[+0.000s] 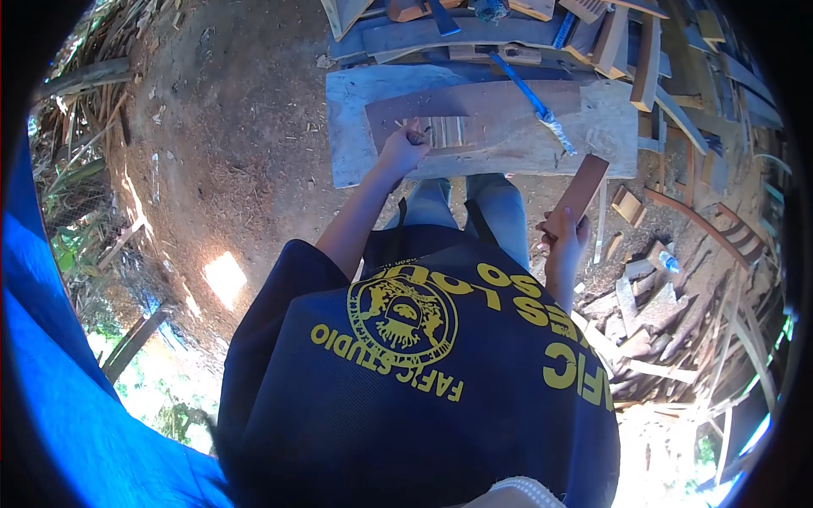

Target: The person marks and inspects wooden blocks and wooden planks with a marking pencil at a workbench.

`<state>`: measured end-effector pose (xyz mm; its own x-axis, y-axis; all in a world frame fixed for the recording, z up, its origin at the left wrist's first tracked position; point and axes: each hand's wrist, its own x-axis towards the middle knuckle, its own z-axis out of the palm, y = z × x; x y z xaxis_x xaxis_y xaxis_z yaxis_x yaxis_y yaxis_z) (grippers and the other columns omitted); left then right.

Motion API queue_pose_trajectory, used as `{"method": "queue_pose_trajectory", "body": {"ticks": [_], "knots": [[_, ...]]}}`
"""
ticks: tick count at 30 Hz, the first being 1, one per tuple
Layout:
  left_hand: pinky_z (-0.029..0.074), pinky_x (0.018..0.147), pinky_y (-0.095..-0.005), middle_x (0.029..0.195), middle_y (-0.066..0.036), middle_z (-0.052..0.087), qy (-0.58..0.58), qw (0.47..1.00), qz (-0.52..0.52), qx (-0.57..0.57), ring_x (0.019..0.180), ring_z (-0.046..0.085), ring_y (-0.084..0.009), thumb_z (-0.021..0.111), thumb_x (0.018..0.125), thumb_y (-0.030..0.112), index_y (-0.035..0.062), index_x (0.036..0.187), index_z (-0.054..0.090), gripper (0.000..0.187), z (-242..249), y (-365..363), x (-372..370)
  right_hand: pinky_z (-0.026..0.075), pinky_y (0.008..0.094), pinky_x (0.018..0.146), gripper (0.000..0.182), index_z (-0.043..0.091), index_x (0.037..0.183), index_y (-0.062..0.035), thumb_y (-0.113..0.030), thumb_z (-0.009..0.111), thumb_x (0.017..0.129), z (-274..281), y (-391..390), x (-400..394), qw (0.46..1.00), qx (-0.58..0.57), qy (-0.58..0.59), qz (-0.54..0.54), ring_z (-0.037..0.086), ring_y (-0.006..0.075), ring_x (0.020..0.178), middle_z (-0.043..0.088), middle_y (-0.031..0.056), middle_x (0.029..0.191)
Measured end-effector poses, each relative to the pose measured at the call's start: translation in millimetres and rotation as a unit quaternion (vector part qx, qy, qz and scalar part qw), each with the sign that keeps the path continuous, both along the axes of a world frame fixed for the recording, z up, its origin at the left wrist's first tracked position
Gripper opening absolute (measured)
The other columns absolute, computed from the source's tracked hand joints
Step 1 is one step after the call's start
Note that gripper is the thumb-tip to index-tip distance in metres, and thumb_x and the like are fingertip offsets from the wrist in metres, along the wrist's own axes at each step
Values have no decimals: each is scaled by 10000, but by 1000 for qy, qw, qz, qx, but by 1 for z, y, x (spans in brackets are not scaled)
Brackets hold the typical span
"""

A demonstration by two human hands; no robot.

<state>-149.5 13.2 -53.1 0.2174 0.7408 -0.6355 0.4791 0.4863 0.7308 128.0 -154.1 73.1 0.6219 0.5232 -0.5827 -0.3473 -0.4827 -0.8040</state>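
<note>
My right hand (569, 240), at the right beside my legs, is closed around the lower end of a flat reddish-brown wooden block (584, 188), which slants up towards the bench corner. Over the bench, my left hand (404, 151) has its fingers curled together at the near edge of a long brown wooden board (508, 110). Something small and brownish shows at the fingertips, too small to name. Right beside those fingers, a patch of light and dark strips (447, 132) shows on the board. A blue rod-like tool (521, 85) with a whitish wrapped end lies across the board.
The pale wooden bench (356, 165) stands in front of my knees. Wood offcuts (627, 42) pile up at its far right. More scraps (648, 305) and a curved slatted piece (720, 229) lie on the ground at right. Blue sheeting (76, 398) hangs at lower left.
</note>
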Motion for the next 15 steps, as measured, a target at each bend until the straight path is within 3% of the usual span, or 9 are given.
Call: {"method": "queue_pose_trajectory", "body": {"ticks": [4,7,8,10,13,15], "knots": [[483,494,-279,795,-92,638,-7,995,67,-67,558,600,-143,699,761,141,-16,1207,587,486,2,-1,-3,395,233,414,273,459,1086,-20,-230,557,941,-5,1,4,1000,4,6,-4,638,204,557,638,137,805],[509,567,-296,796,-89,642,-2,995,81,-50,626,622,-157,712,748,135,-12,1087,622,381,-5,-12,-5,399,235,406,295,446,1099,-11,-232,555,938,-11,0,6,1000,10,17,-13,644,212,554,634,144,805],[509,567,-296,796,-89,642,0,996,78,-51,626,622,-157,712,748,135,-12,1087,622,381,-8,-16,-5,402,238,409,298,444,1102,-10,-234,554,939,-12,0,6,1000,13,20,-14,646,214,557,634,145,806],[526,682,-325,814,-101,655,27,997,43,58,718,650,-193,721,745,169,-2,1188,593,491,-14,-26,-4,404,240,410,298,443,1101,-8,-234,552,939,-13,0,7,1000,13,24,-14,647,215,559,634,145,806],[517,779,-344,866,-118,675,64,991,18,114,812,668,-226,716,746,199,9,1285,537,598,-16,-34,0,407,242,411,298,442,1100,-5,-233,549,940,-14,0,8,1000,13,25,-13,650,216,562,634,145,807],[518,779,-344,878,-121,681,77,991,-9,109,822,673,-233,712,745,206,14,1320,508,640,-15,-34,4,407,241,411,298,441,1100,-3,-231,547,940,-16,-1,9,999,13,24,-16,652,216,564,634,145,808]]}}
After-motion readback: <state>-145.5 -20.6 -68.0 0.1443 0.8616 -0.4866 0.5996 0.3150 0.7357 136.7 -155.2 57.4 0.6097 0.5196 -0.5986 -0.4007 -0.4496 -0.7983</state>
